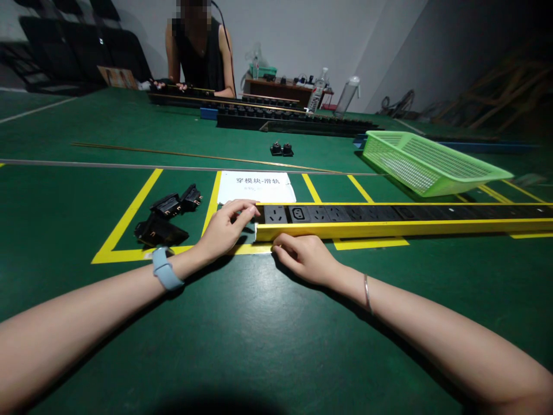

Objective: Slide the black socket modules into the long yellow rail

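A long yellow rail [389,229] lies across the green table, with a row of black socket modules [302,214] seated in it. My left hand [224,230] rests at the rail's left end, fingers curled and fingertips touching that end. My right hand [305,256] lies against the rail's front side near the same end, fingers bent and pressed to the yellow edge. A blue band sits on my left wrist, a thin bangle on my right.
Loose black socket modules [166,216] lie in a yellow-taped square at left. A white label sheet [256,187] lies behind the rail, a green basket [425,161] at right. Thin brass rods [194,154] cross the table. A person sits opposite with more rails [294,121].
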The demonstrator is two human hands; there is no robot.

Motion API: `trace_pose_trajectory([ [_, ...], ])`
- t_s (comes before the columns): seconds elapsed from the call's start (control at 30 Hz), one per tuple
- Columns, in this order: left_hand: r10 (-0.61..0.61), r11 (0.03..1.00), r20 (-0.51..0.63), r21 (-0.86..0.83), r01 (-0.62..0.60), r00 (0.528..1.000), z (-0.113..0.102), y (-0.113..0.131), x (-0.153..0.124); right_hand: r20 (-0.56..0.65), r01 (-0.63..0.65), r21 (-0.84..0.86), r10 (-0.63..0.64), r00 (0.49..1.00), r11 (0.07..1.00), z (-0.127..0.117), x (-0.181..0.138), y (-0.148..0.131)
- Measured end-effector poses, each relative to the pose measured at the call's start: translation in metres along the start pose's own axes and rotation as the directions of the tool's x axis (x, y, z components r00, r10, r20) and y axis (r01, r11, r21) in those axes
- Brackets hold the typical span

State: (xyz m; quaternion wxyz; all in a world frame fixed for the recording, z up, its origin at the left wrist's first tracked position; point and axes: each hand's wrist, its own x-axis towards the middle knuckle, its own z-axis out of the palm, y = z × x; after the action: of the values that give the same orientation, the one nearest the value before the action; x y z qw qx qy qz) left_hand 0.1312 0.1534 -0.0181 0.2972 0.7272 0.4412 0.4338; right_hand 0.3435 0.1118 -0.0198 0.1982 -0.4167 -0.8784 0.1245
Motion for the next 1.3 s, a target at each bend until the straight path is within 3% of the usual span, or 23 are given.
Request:
trace_pose_trajectory([
  [0.33, 0.049, 0.994, 0.111, 0.096, -0.060, 0.993, -0.002, 0.002, -0.003, 0.005, -0.009, -0.005, 0.009, 1.000, 1.000, 0.000, 0.000, 0.000],
  [0.7, 0.120, 0.974, 0.112, 0.181, -0.139, 0.986, 0.000, 0.005, -0.006, 0.004, -0.005, -0.011, 0.005, 1.000, 1.000, 0.001, -0.001, 0.001],
  [0.87, 0.254, 0.926, 0.036, 0.278, -0.254, 0.967, 0.002, 0.011, -0.012, -0.007, 0.000, -0.016, 0.000, 1.000, 1.000, 0.003, -0.001, 0.002],
  [0.97, 0.309, 0.889, 0.126, 0.316, -0.333, 0.943, 0.005, 0.012, -0.013, -0.024, 0.007, -0.043, -0.008, 1.000, 0.999, 0.003, -0.001, 0.001],
  [1.07, 0.310, 0.854, 0.214, 0.365, -0.370, 0.926, 0.009, 0.011, -0.011, -0.053, 0.014, -0.085, -0.019, 0.998, 0.996, 0.004, -0.001, -0.001],
  [1.17, 0.310, 0.829, 0.207, 0.420, -0.371, 0.928, 0.013, 0.009, -0.010, -0.083, 0.032, -0.122, -0.042, 0.996, 0.992, 0.004, -0.003, -0.002],
  [1.3, 0.286, 0.789, 0.208, 0.503, -0.353, 0.935, 0.014, 0.014, -0.011, -0.102, 0.146, -0.142, -0.161, 0.982, 0.979, 0.006, -0.008, 0.000],
])
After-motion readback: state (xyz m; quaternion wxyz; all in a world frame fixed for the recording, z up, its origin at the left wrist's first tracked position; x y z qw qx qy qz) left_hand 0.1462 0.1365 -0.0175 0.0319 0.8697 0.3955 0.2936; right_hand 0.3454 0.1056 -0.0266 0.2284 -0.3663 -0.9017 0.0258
